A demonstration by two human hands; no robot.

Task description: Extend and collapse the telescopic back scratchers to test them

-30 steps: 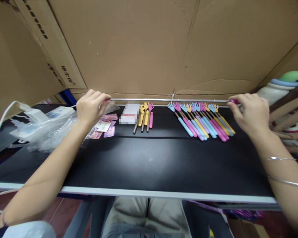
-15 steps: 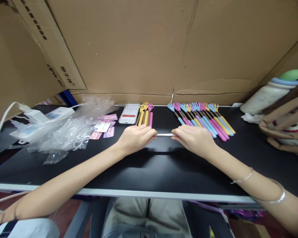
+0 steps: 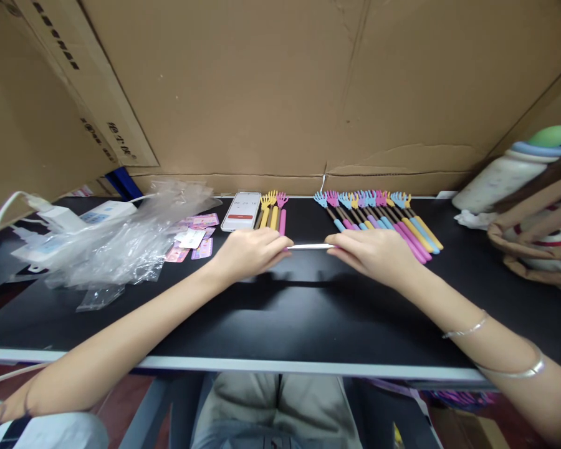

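Note:
Both of my hands grip one telescopic back scratcher, pushed short, just above the black table [image 3: 280, 305]. My left hand [image 3: 250, 251] covers one end and my right hand [image 3: 371, 252] covers the other. Only a short piece of its silver rod [image 3: 310, 247] shows between them. Behind my right hand lies a row of several back scratchers [image 3: 378, 215] with blue, pink and yellow handles. A small group of three scratchers [image 3: 273, 212] lies behind my left hand.
A phone [image 3: 241, 211] lies by the small group. Clear plastic bags [image 3: 121, 240] and pink cards [image 3: 199, 234] sit to the left, with a white charger and cable [image 3: 51, 215]. Cardboard [image 3: 280, 93] walls the back. A bottle [image 3: 509, 174] and woven bag [image 3: 542, 231] stand right.
A second ago my hands held the scratcher stretched wide near the back wall. They came together at the table's middle, collapsing the rod short, and have since shifted slightly farther away.

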